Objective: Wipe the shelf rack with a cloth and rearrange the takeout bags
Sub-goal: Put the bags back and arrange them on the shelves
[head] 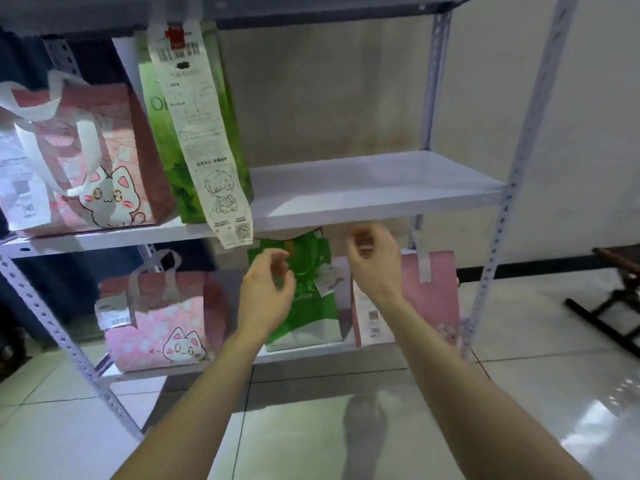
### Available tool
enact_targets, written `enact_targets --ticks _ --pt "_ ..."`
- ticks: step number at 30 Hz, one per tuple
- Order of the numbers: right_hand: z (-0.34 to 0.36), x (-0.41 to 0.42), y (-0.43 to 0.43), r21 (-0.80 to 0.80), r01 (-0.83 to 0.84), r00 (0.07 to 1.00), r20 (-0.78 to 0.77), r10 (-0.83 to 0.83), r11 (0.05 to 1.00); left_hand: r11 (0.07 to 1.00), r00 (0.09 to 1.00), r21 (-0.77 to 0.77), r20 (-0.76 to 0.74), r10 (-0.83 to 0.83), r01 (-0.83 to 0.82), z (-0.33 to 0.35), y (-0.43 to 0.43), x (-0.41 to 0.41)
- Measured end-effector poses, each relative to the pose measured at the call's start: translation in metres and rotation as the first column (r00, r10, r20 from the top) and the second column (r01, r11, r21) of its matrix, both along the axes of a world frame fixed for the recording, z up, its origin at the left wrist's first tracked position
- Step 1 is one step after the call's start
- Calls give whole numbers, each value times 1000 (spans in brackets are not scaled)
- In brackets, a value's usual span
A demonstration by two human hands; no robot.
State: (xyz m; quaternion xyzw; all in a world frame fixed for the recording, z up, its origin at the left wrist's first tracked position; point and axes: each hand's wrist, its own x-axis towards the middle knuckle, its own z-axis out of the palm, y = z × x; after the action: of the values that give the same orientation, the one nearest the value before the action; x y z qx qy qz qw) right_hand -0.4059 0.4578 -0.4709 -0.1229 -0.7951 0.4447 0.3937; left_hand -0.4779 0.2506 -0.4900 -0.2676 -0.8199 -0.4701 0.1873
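Rack (530, 133): pale slotted-angle posts, two shelves in view, standing on a tiled floor (311, 427). Middle shelf (363, 181): right half bare out to the front-right post, left half taken up by bags. Upper cat bag (104, 161), pink with white handles, sits at the left; upper green bag (225, 109) stands just beside it, only a large "O" readable on its face. Lower shelf, left to right: lower cat bag (156, 327), lower green bag (311, 306) with "PIZZA" legible, pink bag (436, 292) hard against the right post. There are gaps between all three. Black frame (609, 306) on the floor, right of the rack and well apart from it. Both forearms reach up at the lower shelf. Left hand (266, 296) is in front of the lower green bag's left edge, fingers loosely curled in a C, holding nothing. Right hand (374, 265) is between the lower green bag and the pink bag, just under the middle shelf's front lip, fingers loosely curled and motion-blurred, nothing seen in it. Receipt (204, 140) hangs down the upper green bag past the shelf edge: barcode on top, line-drawn figure and QR code at the bottom, text too small to read. Tag (330, 277) on the lower green bag is between the hands; label (112, 311) on the lower cat bag is unreadable.
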Motion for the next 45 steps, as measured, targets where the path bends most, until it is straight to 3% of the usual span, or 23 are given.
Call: enact_targets --ticks 2,5,7,10,13,15,18,24,29,37,41,45 --pt "-37 19 29 -14 116 991 65 -114 993 990 984 -98 157 -83 99 -29 33 3" --pt "-86 50 71 9 352 924 157 -349 936 964 881 -165 460 -113 210 -68 76 9" --pt "-115 68 96 13 468 861 220 -459 884 950 830 -204 551 -89 237 -102 99 -3" --pt "-156 82 129 -31 501 804 386 -452 865 929 791 -210 599 -124 305 -149 125 -22" --pt "-174 81 152 -157 402 819 502 -278 902 939 735 -62 641 -222 337 -137 138 0" --pt "-180 77 165 -177 340 823 532 -201 924 946 744 -34 627 -230 322 -138 141 2" --pt "-183 78 169 -157 336 826 523 -210 929 955 768 -39 604 -213 296 -144 130 9" --pt "-174 119 135 -129 272 891 408 -199 954 959 811 -1 533 -239 283 -121 104 45" --pt "-137 170 106 -111 272 924 308 -227 956 956 874 101 389 -293 275 -89 77 79" --pt "-4 199 103 50 276 961 23 -277 960 905 933 279 72 -353 321 22 65 124" --pt "71 175 104 80 269 957 -134 -257 960 871 930 332 -72 -359 362 87 63 111" --pt "130 121 107 120 232 962 -173 -209 965 883 939 319 -119 -323 344 147 65 66"
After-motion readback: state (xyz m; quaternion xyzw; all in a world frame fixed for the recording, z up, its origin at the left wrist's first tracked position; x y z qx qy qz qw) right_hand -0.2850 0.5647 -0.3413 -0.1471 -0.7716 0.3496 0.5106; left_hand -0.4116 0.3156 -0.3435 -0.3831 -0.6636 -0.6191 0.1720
